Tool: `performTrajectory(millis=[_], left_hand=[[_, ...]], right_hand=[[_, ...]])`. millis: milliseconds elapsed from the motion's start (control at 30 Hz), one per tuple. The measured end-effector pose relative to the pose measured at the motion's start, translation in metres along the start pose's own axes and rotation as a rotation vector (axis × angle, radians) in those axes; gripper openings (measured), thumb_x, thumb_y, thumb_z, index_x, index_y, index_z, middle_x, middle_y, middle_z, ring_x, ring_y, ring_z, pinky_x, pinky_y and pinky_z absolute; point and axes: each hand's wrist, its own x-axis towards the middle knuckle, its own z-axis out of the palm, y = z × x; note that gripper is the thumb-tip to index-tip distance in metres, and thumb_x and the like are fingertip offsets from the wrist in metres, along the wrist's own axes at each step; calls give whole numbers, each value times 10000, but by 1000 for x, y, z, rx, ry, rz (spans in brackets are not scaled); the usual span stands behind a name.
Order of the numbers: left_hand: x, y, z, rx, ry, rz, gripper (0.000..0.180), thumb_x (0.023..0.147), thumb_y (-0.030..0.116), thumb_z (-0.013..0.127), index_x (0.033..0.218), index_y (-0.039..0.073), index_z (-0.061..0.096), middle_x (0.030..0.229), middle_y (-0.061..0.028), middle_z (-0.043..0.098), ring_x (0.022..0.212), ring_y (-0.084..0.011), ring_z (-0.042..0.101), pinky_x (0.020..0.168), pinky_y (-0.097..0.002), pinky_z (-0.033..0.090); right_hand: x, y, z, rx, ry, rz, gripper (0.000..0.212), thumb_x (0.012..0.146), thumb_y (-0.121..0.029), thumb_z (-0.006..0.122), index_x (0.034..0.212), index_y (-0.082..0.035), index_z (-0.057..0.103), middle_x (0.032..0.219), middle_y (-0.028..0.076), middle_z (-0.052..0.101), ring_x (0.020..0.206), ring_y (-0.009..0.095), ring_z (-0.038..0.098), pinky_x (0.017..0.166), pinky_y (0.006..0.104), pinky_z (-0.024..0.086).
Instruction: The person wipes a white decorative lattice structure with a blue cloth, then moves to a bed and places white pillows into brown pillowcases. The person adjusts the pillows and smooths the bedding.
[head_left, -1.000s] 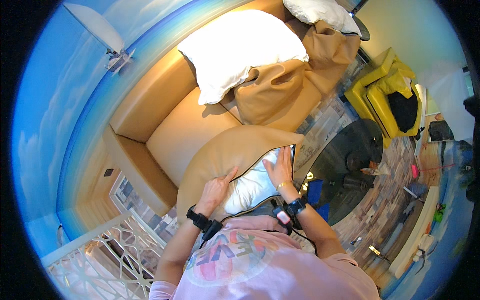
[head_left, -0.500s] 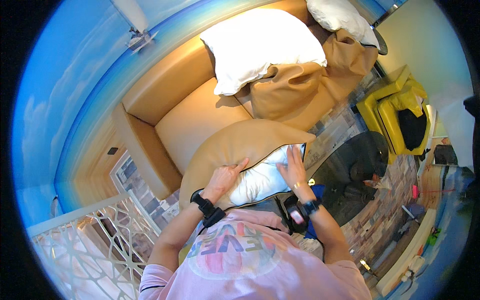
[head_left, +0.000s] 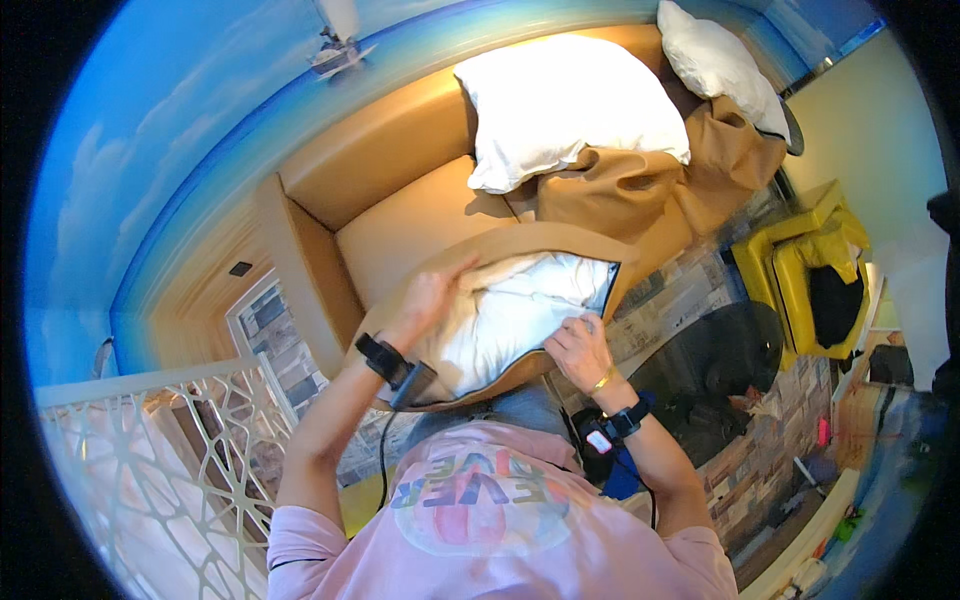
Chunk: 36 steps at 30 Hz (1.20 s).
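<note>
A tan leather-look cushion cover [head_left: 500, 240] lies across my lap with its zipped side gaping wide. Inside it shows a white pillow insert [head_left: 530, 300], crumpled along the top. My left hand [head_left: 428, 300], slightly blurred, grips the upper edge of the opening at its left part and holds that flap up. Curled fingers of my right hand [head_left: 582, 350] pinch the lower zip edge near the right corner. The fingertips of the left hand are partly lost against the tan material.
Ahead stands a tan sofa [head_left: 400, 230] bearing a large white pillow [head_left: 570, 110], a loose tan cover [head_left: 610, 190] and another white pillow [head_left: 720, 65]. To the right are a dark round table [head_left: 700, 370] and a yellow chair [head_left: 790, 270]. A white lattice panel [head_left: 170, 440] rises at left.
The cover's opening has spread wider, showing more white insert. My left hand has moved up and left with the upper flap; my right hand has gone from lying on the insert to the lower edge.
</note>
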Motion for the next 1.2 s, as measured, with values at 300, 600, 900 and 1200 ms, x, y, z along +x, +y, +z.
performTrajectory(millis=[300,600,900,1200], left_hand=[[-61,-45,-126,40,193,-188,600,852,140,524,1369,34,239,885,-306,594,819,-439,589,747,-479,445],[-107,15,-65,-112,49,-42,641,831,86,537,1387,142,225,573,-206,539,536,-397,559,523,-467,444],[-83,38,17,-577,-39,-42,170,847,113,539,1006,54,533,685,-152,579,642,-243,604,612,-347,459],[-101,-49,15,-679,-307,-357,239,922,259,462,974,41,545,750,-130,623,683,-283,618,618,-341,486]], right_hand=[[137,23,-53,-75,301,-226,34,689,-140,544,716,-127,560,848,23,529,987,201,495,889,407,339],[256,26,-31,-120,186,-517,85,692,-139,549,616,-109,574,845,30,518,892,182,502,795,332,379],[245,-14,-8,-44,-50,-727,65,713,-166,528,705,-108,556,875,55,481,974,194,473,786,337,387],[255,-63,101,247,-251,-344,150,787,-101,510,923,-73,566,971,135,529,833,298,594,722,392,499]])
